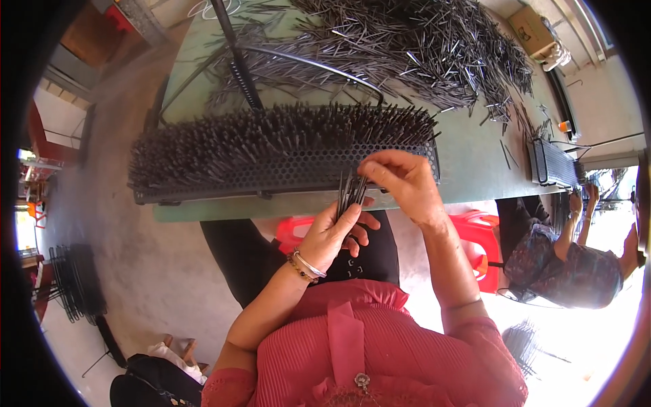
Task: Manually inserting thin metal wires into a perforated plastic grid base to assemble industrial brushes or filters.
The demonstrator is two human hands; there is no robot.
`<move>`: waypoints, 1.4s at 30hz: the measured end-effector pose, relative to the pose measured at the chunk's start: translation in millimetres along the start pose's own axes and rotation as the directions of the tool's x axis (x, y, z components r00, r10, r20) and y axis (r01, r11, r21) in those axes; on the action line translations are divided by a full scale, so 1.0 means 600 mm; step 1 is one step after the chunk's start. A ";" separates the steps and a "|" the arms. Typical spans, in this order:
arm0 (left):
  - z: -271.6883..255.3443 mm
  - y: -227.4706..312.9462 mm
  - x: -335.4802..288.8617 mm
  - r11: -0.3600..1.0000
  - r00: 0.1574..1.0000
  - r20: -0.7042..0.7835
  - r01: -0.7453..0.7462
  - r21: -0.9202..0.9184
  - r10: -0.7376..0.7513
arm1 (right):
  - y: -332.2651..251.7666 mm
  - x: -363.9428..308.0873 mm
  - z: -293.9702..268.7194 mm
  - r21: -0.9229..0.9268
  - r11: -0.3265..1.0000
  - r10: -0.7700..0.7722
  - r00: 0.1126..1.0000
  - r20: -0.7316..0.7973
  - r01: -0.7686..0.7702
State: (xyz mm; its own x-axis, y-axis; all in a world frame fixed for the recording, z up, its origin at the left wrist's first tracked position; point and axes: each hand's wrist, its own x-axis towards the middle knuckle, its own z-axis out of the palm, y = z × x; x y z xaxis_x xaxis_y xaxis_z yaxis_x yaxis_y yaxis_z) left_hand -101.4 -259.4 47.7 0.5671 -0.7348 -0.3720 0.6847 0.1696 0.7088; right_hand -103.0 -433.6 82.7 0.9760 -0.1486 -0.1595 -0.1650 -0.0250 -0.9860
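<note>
A bundle of thin dark rods (350,191) stands up out of my left hand (332,230), whose thumb and fingers are closed round it. Above and to the right, my right hand (403,180) pinches at the top of the bundle with thumb and forefinger; one rod seems to be between them, partly hidden. Just beyond both hands lies a long black perforated rack (298,169). Many similar rods (224,139) stand upright in its holes, while the near rows toward the right show bare holes.
A large heap of loose rods (427,47) covers the far part of the green table (475,146). A black metal frame (234,54) rises behind the rack. At right, another person (569,261) works by a second rack (555,163). Red stools (478,244) stand beneath the table edge.
</note>
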 end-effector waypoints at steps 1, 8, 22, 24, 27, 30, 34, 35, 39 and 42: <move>0.002 0.001 0.000 1.000 0.999 -0.030 0.014 -0.019 -0.014 | -0.008 0.003 -0.006 0.012 0.998 -0.058 0.997 -0.041 0.058; -0.004 -0.010 0.021 0.987 0.998 -0.037 0.044 -0.156 -0.051 | -0.011 0.044 -0.012 -0.118 0.904 -0.427 0.847 -0.316 0.412; -0.020 -0.009 0.007 0.987 0.989 -0.065 0.129 -0.098 -0.135 | 0.010 0.053 0.005 -0.476 0.783 -0.579 0.749 -0.322 0.401; -0.024 -0.017 0.009 0.986 0.996 -0.018 0.089 -0.139 -0.092 | 0.016 0.051 0.008 -0.487 0.779 -0.586 0.737 -0.337 0.395; -0.026 -0.023 0.009 0.990 0.999 -0.034 0.014 -0.142 -0.019 | 0.020 0.050 0.012 -0.525 0.755 -0.610 0.715 -0.341 0.394; -0.031 -0.028 0.011 0.991 0.996 -0.086 0.024 -0.131 -0.036 | 0.020 0.046 0.010 -0.609 0.670 -0.679 0.682 -0.272 0.424; -0.019 -0.008 0.002 0.995 0.994 -0.087 0.059 -0.079 -0.066 | 0.021 0.049 0.010 -0.643 0.623 -0.717 0.655 -0.240 0.445; -0.018 -0.006 0.001 0.993 0.986 -0.125 0.103 -0.064 -0.110 | 0.020 0.049 0.009 -0.644 0.621 -0.717 0.655 -0.238 0.447; -0.026 -0.015 -0.002 0.995 0.993 -0.080 0.077 -0.057 -0.082 | 0.015 0.044 0.010 -0.645 0.641 -0.685 0.688 -0.237 0.416; -0.031 -0.021 0.001 0.991 0.997 -0.019 0.070 -0.115 -0.073 | 0.018 0.046 0.015 -0.635 0.649 -0.684 0.687 -0.247 0.419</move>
State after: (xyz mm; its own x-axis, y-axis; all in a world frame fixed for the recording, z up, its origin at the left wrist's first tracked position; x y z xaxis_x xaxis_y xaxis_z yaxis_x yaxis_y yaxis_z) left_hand -101.3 -249.6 27.3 0.5241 -0.7326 -0.4343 0.7712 0.1920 0.6069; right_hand -76.7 -429.1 67.2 0.7477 -0.3288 0.5769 0.2113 -0.7058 -0.6761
